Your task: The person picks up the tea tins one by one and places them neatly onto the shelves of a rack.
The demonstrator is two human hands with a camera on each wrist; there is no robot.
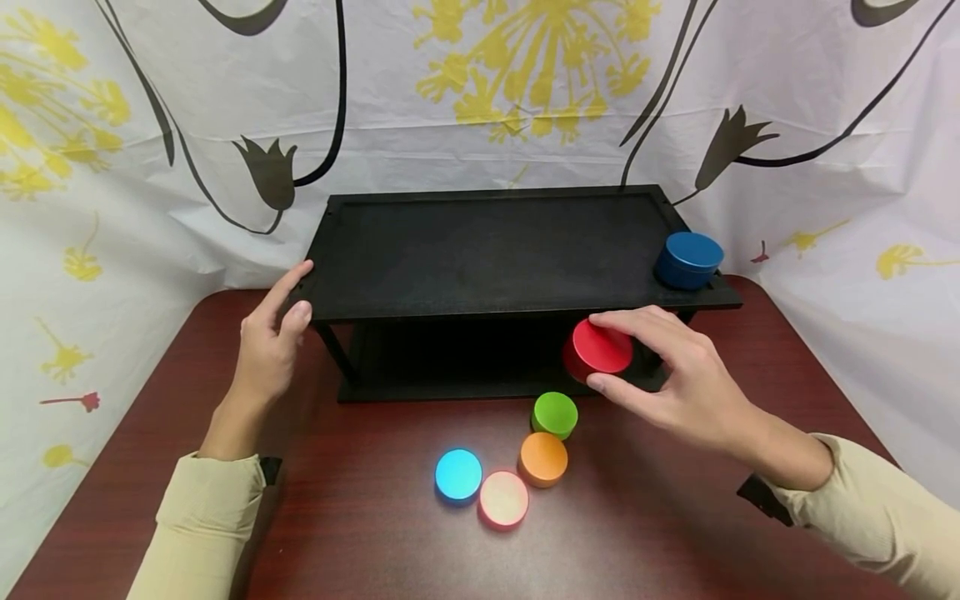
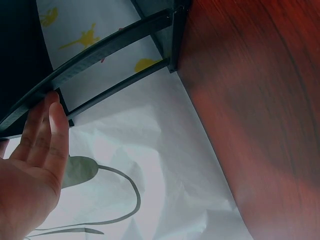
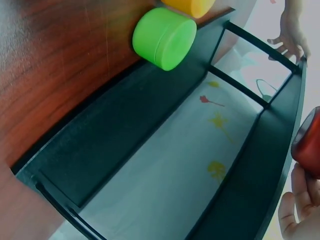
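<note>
My right hand (image 1: 693, 387) holds a red round tin (image 1: 600, 348) between thumb and fingers, in front of the upper board's front edge. In the right wrist view part of the red tin (image 3: 309, 145) shows at the right border, above the fingertips. At the left end of a two-tier black shelf (image 1: 480, 250), my left hand (image 1: 268, 346) touches the side edge with fairly straight fingers. The left wrist view shows those fingers (image 2: 42, 135) against the shelf's side rail. A dark blue tin (image 1: 688, 260) sits on the top board's right end.
On the reddish-brown table (image 1: 360, 517) before the shelf stand several smaller round tins: a green tin (image 1: 555, 415), an orange tin (image 1: 543, 458), a light blue tin (image 1: 458, 476) and a pink tin with a cream lid (image 1: 503, 500). A patterned white curtain (image 1: 480, 158) hangs behind.
</note>
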